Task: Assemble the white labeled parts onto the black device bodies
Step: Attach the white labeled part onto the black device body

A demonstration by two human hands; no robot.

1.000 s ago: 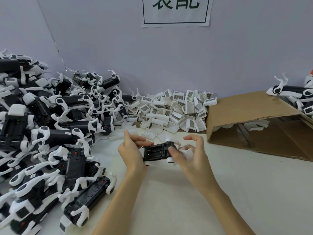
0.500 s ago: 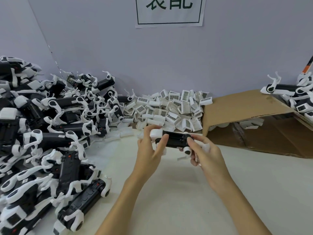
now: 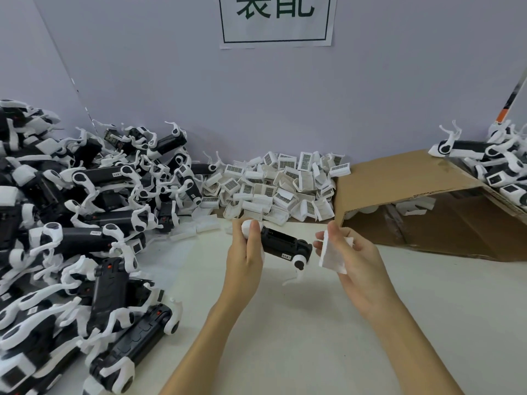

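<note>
On the white table (image 3: 313, 337), my left hand (image 3: 245, 258) grips a black device body (image 3: 282, 243); my right hand (image 3: 353, 260) pinches a white part (image 3: 332, 256) just beside it. The cardboard box (image 3: 399, 178) holds white pieces.

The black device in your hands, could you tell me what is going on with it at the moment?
A person is assembling at a white table. The left hand grips a black device body above the table, and the right hand holds a white part just beside it, not yet fitted. A heap of white labeled parts lies behind, with piled devices to the left.
</note>
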